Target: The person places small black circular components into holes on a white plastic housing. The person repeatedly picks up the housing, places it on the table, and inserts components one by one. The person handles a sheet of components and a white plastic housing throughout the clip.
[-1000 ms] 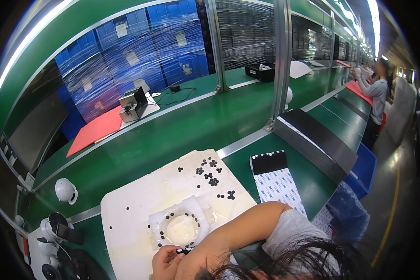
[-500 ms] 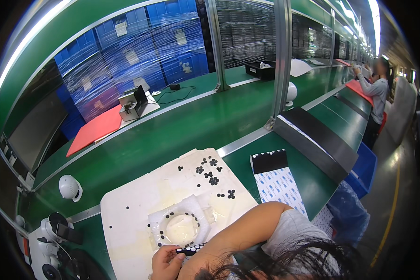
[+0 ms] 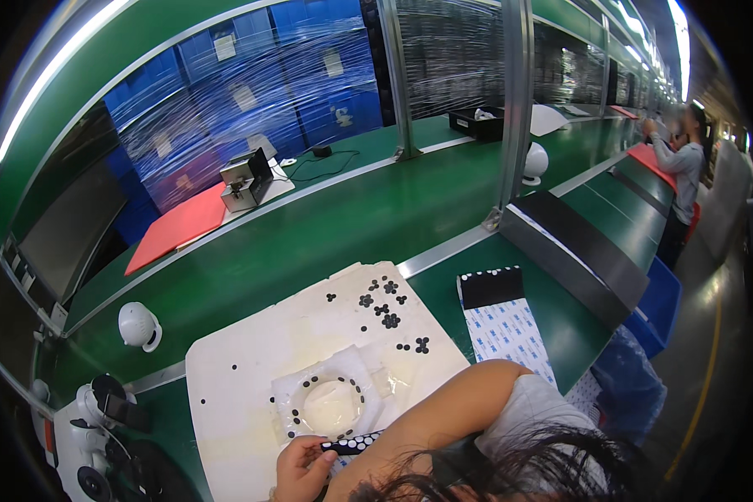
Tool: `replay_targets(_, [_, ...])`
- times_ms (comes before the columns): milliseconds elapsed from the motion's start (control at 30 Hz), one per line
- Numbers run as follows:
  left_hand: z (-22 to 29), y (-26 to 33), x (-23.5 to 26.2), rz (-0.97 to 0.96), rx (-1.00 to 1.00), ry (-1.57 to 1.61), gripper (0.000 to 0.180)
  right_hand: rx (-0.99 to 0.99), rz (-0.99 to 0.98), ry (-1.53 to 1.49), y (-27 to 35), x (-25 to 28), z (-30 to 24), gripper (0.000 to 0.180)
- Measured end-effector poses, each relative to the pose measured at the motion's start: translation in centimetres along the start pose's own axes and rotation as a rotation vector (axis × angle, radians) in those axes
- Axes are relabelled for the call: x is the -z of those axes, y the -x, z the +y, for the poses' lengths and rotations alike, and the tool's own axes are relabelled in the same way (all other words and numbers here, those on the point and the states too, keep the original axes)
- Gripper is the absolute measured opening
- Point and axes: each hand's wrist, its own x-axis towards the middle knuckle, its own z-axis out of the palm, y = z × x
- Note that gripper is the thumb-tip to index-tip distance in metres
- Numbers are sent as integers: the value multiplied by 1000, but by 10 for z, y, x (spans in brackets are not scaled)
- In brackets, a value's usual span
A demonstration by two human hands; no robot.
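My left hand (image 3: 301, 470) is closed, thumb and fingers pinching the end of a black adhesive foam strip (image 3: 353, 443) with round white cut-outs. The strip lies at the near edge of a white foam ring (image 3: 286, 390). Small black round pads (image 3: 295, 412) dot the ring around its opening. My right forearm (image 3: 435, 418) crosses in from the lower right and covers the strip's far end. The right hand itself is hidden at the lower edge. Beneath the ring is a pale, worn board (image 3: 234, 435), with loose black pads (image 3: 391, 320) clustered at its far right.
A black pad sheet on printed backing (image 3: 510, 330) lies right of the board. Beyond it stands a long dark grey block (image 3: 577, 251). White rounded devices (image 3: 139, 327) stand at the left. A metal post (image 3: 516, 109) rises behind the board. Farther right, another person (image 3: 684, 159) works.
The whole view has shifted slightly, so the scene sits a little farther right. My left hand still pinches the strip, and slightly more of the strip shows beside my forearm.
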Motion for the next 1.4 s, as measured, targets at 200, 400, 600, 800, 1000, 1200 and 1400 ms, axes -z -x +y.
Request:
replay_targets(200, [2,2,1,9,-28,-21,18,-2,15,1,1,1,-8,37])
replay_targets(400, [6,1,0,-1,-38,-36,18,-10,34,15,4,5,-15,37])
replay_targets(600, [4,-2,3,-25,14,-10,18,-17,37,22,6,6,-20,37])
replay_targets(800, [-6,1,6,-35,51,62,20,-27,48,23,6,9,-22,36])
replay_targets(1000, [-1,1,5,-39,64,51,20,-50,70,25,5,13,-30,36])
replay_targets(1200, [-6,-2,4,-38,76,89,20,-112,131,41,0,31,-53,36])
replay_targets(1400, [0,-2,8,-33,-22,-43,26,-244,126,-32,-25,102,-98,23])
